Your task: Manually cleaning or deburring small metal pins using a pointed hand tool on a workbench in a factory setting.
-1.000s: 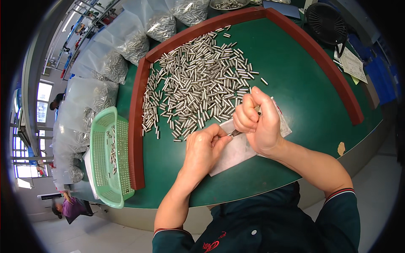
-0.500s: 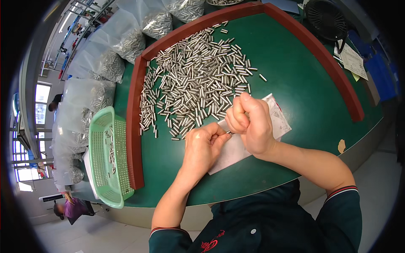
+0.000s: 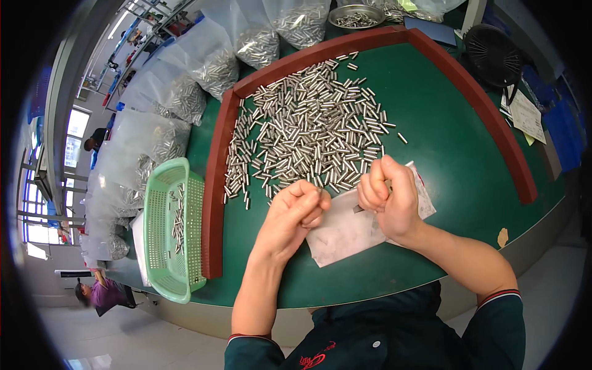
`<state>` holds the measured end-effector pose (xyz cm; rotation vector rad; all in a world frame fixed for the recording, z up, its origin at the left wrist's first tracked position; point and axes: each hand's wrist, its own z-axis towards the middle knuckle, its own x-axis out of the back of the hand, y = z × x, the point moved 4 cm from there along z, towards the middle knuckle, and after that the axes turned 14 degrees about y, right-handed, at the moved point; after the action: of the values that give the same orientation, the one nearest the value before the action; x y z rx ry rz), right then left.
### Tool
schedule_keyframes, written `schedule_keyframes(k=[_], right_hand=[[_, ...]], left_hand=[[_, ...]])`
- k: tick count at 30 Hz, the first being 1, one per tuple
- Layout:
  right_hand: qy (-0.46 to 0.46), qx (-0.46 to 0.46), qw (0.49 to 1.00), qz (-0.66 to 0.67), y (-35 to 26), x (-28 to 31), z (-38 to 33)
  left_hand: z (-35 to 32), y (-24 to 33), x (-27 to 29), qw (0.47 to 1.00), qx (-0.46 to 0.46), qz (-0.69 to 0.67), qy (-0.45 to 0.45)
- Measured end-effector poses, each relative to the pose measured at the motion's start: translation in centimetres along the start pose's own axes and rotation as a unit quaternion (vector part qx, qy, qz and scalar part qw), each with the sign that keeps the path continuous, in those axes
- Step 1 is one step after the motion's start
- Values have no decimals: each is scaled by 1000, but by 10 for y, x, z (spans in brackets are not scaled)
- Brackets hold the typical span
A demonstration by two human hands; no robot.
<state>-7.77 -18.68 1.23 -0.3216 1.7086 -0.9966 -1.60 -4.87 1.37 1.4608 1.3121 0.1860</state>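
Note:
My left hand [image 3: 295, 213] hovers over the green table top [image 3: 450, 148] with its fingers curled in and the tips pinched; nothing shows between them. Just to its right, my right hand [image 3: 390, 197] is closed in a loose fist, and a small metal pin [image 3: 359, 209] pokes out under its fingers. Both hands are above a white sheet [image 3: 345, 237] lying on the table. Beyond them spreads a heap of several short silver metal pins [image 3: 308, 132], its near edge touching the sheet.
A red-brown raised border [image 3: 213, 203] frames the work area. A green plastic basket [image 3: 166, 231] holding some pins stands at the left. Clear bags of metal parts [image 3: 185, 92] lie behind it. A metal bowl [image 3: 354, 15] and a black fan [image 3: 493, 55] sit at the back. Another person [image 3: 98, 290] is far left.
My hands were pressed together around a pin; now they have drawn apart, the left moving left and the right staying over the sheet.

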Motion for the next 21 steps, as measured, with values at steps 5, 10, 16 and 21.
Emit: schedule_keyframes(k=[5, 10, 16, 21], right_hand=[[16, -41, 999, 12, 1, 0, 3], [22, -47, 999, 7, 2, 0, 4], [31, -50, 998, 3, -1, -1, 5], [33, -50, 998, 1, -1, -1, 7]], left_hand=[[6, 0, 13, 995, 45, -86, 18], [8, 0, 16, 997, 41, -66, 21], [5, 13, 21, 994, -29, -77, 66], [1, 25, 21, 910, -206, 304, 193]])
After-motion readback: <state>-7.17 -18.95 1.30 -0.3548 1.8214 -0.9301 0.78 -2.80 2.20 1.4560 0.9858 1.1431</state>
